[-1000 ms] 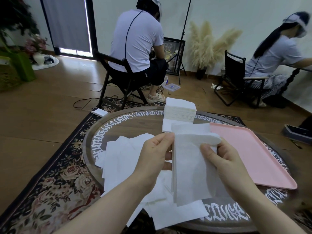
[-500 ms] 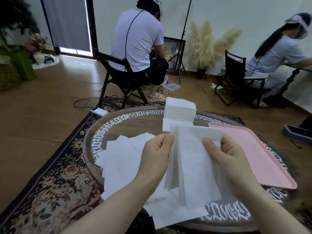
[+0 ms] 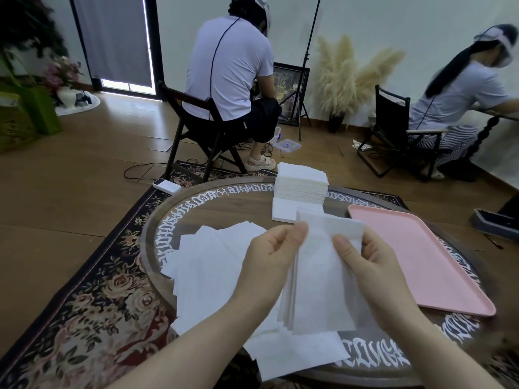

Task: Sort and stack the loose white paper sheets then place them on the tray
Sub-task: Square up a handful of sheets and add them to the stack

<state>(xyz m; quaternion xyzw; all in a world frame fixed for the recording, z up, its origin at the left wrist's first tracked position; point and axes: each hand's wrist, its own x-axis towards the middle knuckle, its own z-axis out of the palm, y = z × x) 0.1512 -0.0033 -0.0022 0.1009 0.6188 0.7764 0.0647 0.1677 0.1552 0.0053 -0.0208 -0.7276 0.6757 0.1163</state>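
I hold a small bundle of white paper sheets (image 3: 323, 279) upright above the round table. My left hand (image 3: 269, 262) pinches its top left corner between thumb and fingers. My right hand (image 3: 368, 265) grips the right edge, thumb on the front face. Loose white sheets (image 3: 207, 265) lie scattered on the table's left half and under my hands. A tall neat stack of white sheets (image 3: 302, 182) stands at the table's far edge, with a thin low pile (image 3: 283, 210) in front of it. The pink tray (image 3: 421, 256) lies on the right with nothing on it.
The round wooden table (image 3: 233, 203) has white lettering round its rim and stands on a floral rug (image 3: 92, 304). Beyond it a person sits on a folding chair (image 3: 196, 130); another person sits at the far right. A white device (image 3: 166, 186) lies on the floor.
The curled top sheet has been flattened onto the bundle. Both hands have squared the sheets together, and the bundle now hangs straighter between them.
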